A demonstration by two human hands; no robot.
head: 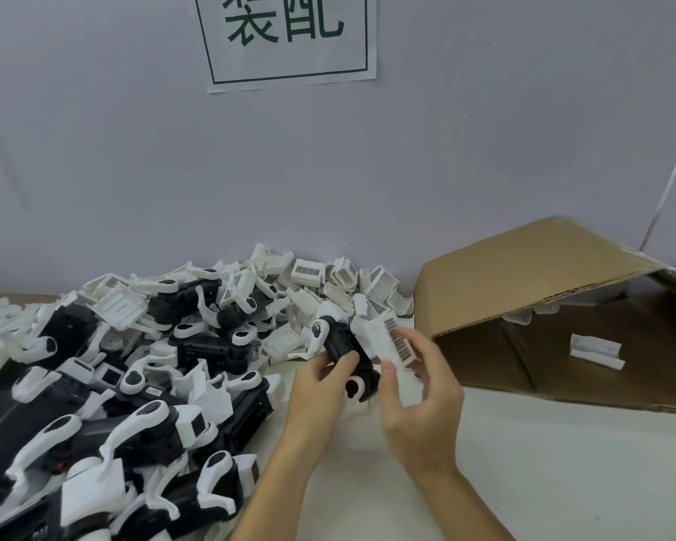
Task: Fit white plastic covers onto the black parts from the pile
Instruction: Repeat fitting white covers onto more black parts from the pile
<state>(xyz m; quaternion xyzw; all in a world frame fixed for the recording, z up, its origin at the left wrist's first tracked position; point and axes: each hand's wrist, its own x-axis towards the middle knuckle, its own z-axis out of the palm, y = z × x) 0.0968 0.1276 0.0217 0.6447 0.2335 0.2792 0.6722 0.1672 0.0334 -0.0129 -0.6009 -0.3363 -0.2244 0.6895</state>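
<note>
Black part (346, 355) with white end pieces sits between my two hands, raised just above the tabletop (543, 474). My left hand (321, 388) curls around it from the left, thumb across its dark body. My right hand (422, 396) pinches a white plastic cover (395, 347) with a barcode label, holding it against the right side of the black part; I cannot tell whether it is seated. To the left of my hands lies the pile (133, 376) of black parts and loose white covers, reaching back toward the wall. To the right of my hands a cardboard box (562, 314) lies on its side, with a white piece (596, 351) inside.
</note>
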